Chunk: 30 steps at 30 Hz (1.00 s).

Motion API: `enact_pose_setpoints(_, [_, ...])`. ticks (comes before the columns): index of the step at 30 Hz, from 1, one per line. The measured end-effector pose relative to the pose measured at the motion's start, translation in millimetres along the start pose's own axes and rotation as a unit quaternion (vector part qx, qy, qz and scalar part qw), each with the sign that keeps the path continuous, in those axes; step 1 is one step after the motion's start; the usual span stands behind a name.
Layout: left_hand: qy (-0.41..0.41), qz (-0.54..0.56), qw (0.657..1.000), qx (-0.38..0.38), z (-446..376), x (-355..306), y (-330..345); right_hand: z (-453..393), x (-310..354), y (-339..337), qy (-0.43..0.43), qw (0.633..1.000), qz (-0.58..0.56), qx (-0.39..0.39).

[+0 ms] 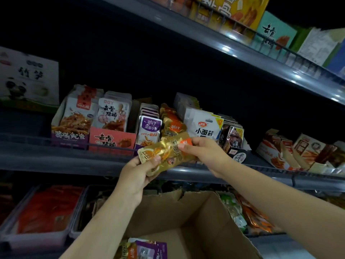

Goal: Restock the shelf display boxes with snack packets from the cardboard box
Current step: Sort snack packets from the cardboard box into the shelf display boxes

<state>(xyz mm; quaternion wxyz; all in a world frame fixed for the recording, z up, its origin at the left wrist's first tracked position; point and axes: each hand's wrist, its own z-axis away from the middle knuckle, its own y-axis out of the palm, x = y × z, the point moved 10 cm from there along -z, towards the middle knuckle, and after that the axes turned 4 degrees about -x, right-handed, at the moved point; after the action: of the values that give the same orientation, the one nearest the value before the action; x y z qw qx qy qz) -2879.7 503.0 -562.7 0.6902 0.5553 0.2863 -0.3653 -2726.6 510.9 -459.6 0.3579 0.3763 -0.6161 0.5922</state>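
So the biggest thing here is the dark metal shelf (56, 161) running across the middle, with another shelf above (242, 53) carrying yellow and teal boxes, and a lower level with trays of red packets (48, 208). Lighting is pretty dim, back of the shelf is basically black.

Down at the bottom sits the open cardboard box (196, 221), flaps up, just below the middle shelf edge. You can see a few purple and gold packets (147, 249) lying in its bottom near corner.

On the middle shelf there's a row of display boxes: a purple one with squid-looking packets (72, 126) on the left, a pink display box (112, 139) next to it, then a row of purple packets (149, 129), a row of gold-orange packets (171, 122), white packets (203, 126) and dark ones (233, 137) further right. A white panda box (28, 77) stands off to the far left, and some tipped orange-white cartons (291, 152) on the right.

The task thing: a small stack of gold snack packets (164, 154), held in the air right in front of the gold-orange row, just above the shelf edge.

Left hand (138, 172) grip is curled round the lower end of the stack, thumb on top. Right hand (203, 152) grip is pinching the upper end, at the orange patch.
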Motion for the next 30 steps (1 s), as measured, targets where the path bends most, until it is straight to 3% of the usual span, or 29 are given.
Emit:
enact_pose_setpoints(3, [0.031,0.006,0.999,-0.004,-2.8,-3.1,5.1,-4.7,12.7,-3.7,-0.041,0.992,0.114,-0.015])
enact_pose_setpoints(6, [0.142,-0.166,0.976,-0.021,-4.5,-14.9,7.2,-11.9,36.0,-18.6,-0.103,0.964,0.232,-0.077])
enact_pose_setpoints(8, [0.261,-0.339,0.902,-0.060,-0.8,-26.7,6.6,-16.6,52.2,-26.8,-0.144,0.930,0.318,-0.118])
enact_pose_setpoints(11, [0.398,-0.516,0.754,-0.080,8.7,-33.5,17.0,-20.5,72.8,-32.5,-0.190,0.862,0.434,-0.179])
enact_pose_setpoints(13, [0.405,-0.599,0.689,-0.052,5.2,-23.0,25.6,-22.8,84.4,-30.6,-0.220,0.800,0.516,-0.214])
enact_pose_setpoints(16, [0.377,-0.680,0.628,-0.027,-3.1,-8.3,28.7,-25.0,91.3,-17.3,-0.246,0.745,0.584,-0.208])
enact_pose_setpoints(20, [0.338,-0.714,0.614,-0.017,-14.5,-1.6,20.6,-24.7,92.6,10.5,-0.297,0.693,0.632,-0.179])
enact_pose_setpoints(28, [0.330,-0.710,0.622,-0.015,-18.1,-1.8,15.4,-47.0,84.9,15.7,-0.247,0.752,0.589,-0.165])
enact_pose_setpoints(30, [0.327,-0.711,0.622,-0.015,-17.4,-1.7,16.6,-53.9,74.5,12.1,-0.220,0.749,0.604,-0.161])
